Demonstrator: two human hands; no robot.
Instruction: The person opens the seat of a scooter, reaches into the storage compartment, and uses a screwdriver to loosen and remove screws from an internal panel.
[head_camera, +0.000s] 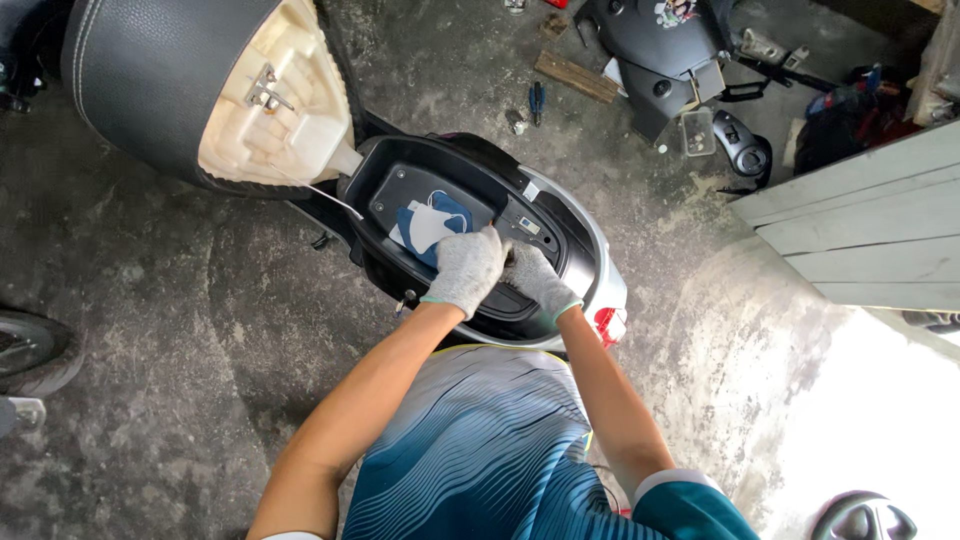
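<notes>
Two gloved hands, left and right, press curled inside a scooter's storage tub; whether they grip anything cannot be told. The raised seat could drop onto them if bumped.

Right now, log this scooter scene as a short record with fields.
Left hand: grey knit-gloved left hand inside the black under-seat storage tub, knuckles up
Right hand: grey knit-gloved right hand beside it, on the tub's rear part
In tub: blue and white cloth face masks
Seat: black padded seat tipped up, cream underside showing
Floor: blue-handled pliers on stained grey concrete floor
</notes>
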